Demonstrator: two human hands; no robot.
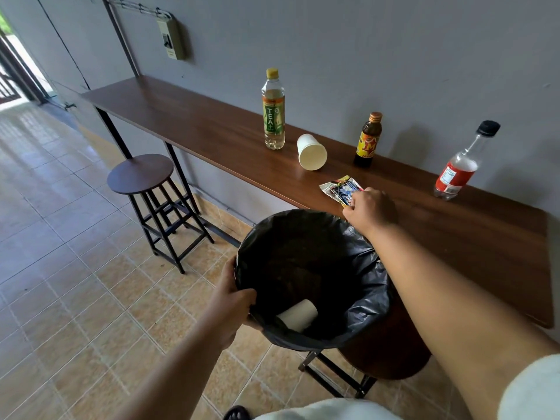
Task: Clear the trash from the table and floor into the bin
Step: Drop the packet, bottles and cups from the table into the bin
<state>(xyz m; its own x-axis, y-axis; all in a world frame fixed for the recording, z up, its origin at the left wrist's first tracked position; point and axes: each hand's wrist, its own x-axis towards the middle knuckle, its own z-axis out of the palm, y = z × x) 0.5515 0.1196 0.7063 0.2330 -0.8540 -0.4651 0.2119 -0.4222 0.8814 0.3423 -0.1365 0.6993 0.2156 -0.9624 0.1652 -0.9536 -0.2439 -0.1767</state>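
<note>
My left hand (233, 301) grips the rim of a bin (366, 268) lined with a black bag, held up beside the table. A white paper cup (298, 315) lies inside the bin. My right hand (369, 210) reaches over the bin and pinches the near edge of a crumpled snack wrapper (338, 187) that lies on the long wooden table (197, 122). Further back on the table stand a green tea bottle (273, 112), a tipped white paper cup (312, 153), a small brown bottle (368, 140) and a clear bottle with a red label (460, 168).
A round dark stool (141, 174) stands by the table at the left. A second stool (385, 356) is under the bin at the right. The floor (75, 283) is tan tile. A grey wall runs behind the table.
</note>
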